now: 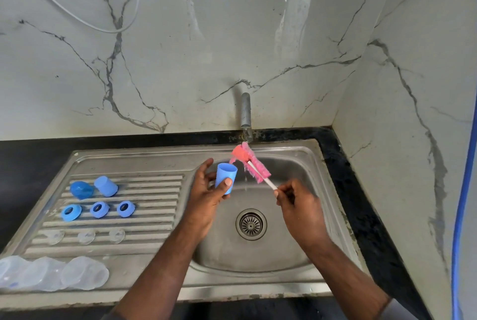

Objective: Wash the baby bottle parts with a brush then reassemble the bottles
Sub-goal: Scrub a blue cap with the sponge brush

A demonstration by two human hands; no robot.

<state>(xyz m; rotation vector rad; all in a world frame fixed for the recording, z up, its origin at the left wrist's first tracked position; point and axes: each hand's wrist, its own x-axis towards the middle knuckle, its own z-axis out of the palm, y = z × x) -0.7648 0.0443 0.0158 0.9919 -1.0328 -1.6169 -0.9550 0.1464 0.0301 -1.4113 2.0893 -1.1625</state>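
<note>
Toward the left end of the sink's drainboard (154, 219) lie clear bottles (51, 273), clear teats (86, 236), three blue rings (99, 209) and two blue caps (105, 186). Over the basin (299, 162), the left hand (206, 196) grips an opaque light-blue cap (226, 175). The right hand (300, 206) pinches the white handle of the pink bottle brush (251, 163) beneath the tap (246, 110).

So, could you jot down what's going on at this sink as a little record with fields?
left hand: holds a blue cap, open end up
right hand: pinches the handle of a pink brush
brush head: under the tap, close to the cap, not inside it
drainboard: two more caps, three blue rings, three clear teats, three clear bottles
stage: parts all apart, nothing reassembled
</note>
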